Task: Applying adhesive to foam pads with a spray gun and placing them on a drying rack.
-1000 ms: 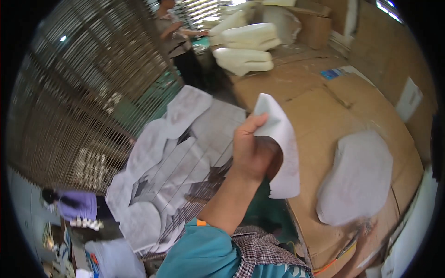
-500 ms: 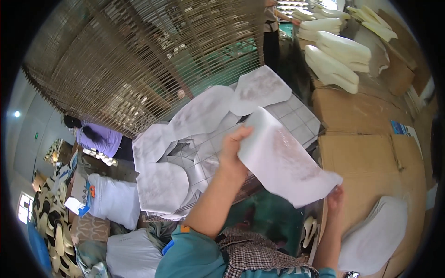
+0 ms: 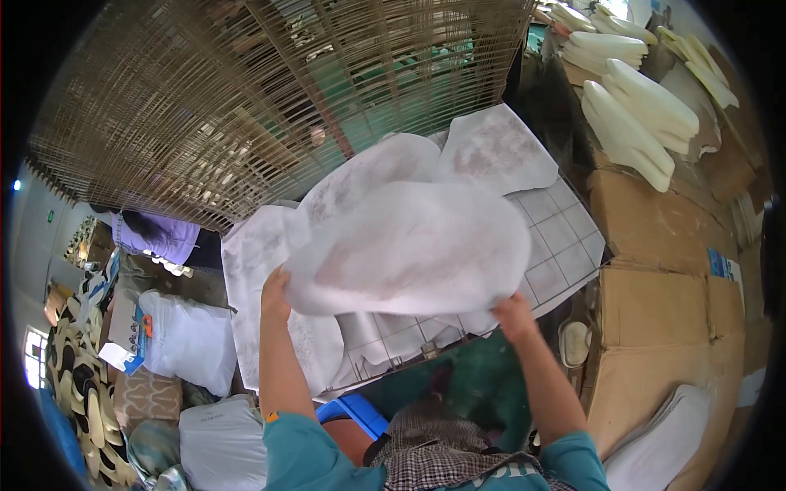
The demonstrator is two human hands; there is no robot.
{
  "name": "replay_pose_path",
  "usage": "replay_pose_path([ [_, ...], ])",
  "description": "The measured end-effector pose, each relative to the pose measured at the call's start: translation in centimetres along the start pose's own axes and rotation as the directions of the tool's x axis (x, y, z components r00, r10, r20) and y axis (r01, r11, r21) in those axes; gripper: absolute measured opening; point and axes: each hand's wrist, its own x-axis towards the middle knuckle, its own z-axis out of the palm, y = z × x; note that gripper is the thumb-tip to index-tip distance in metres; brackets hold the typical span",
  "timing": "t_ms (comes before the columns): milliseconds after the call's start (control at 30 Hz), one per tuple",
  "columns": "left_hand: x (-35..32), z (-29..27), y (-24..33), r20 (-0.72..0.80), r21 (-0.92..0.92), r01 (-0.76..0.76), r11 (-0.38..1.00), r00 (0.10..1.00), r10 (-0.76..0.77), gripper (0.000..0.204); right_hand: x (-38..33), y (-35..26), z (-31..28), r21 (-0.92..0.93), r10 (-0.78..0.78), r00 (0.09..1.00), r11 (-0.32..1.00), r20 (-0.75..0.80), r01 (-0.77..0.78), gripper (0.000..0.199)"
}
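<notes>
A limp white sheet (image 3: 417, 245) with rounded edges and a brownish-mauve tint hangs spread between my two hands, a little blurred, over a wire rack (image 3: 550, 231). My left hand (image 3: 277, 295) is closed on its left edge. At its lower right edge, the fingers of my right hand (image 3: 513, 317) pinch it. Similar pieces lie around it on the rack: one white piece (image 3: 501, 151) at the far right, another (image 3: 254, 254) at the left, and a third (image 3: 315, 344) near the front left. The held sheet hides part of the rack and of the piece behind it.
A stack of wire racks (image 3: 246, 90) leans up behind. On the right, brown cardboard (image 3: 655, 307) bears pale foot-shaped forms (image 3: 626, 135) and a pile of white pieces (image 3: 667, 442). White sacks (image 3: 188, 340) stand at the left. Beyond them is a person in purple (image 3: 160, 237).
The sheet has swung left from a slant to spread out level over the rack. My left hand moved left to its edge; my right hand came inward. The view has shifted too.
</notes>
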Motion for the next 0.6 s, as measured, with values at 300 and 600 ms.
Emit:
replay_pose_path([
  [300,6.3,-13.8,-10.2,-0.262,0.666,-0.045,0.745,0.921,0.289,0.02,1.8,7.5,1.4,-0.25,0.196,0.981,0.949,-0.004,-0.191,0.011],
  [600,10.1,-7.5,-7.5,-0.532,-0.2,0.002,0.98,0.84,-0.11,0.019,1.1,7.6,1.3,-0.018,0.252,0.959,0.966,-0.132,-0.257,0.012],
])
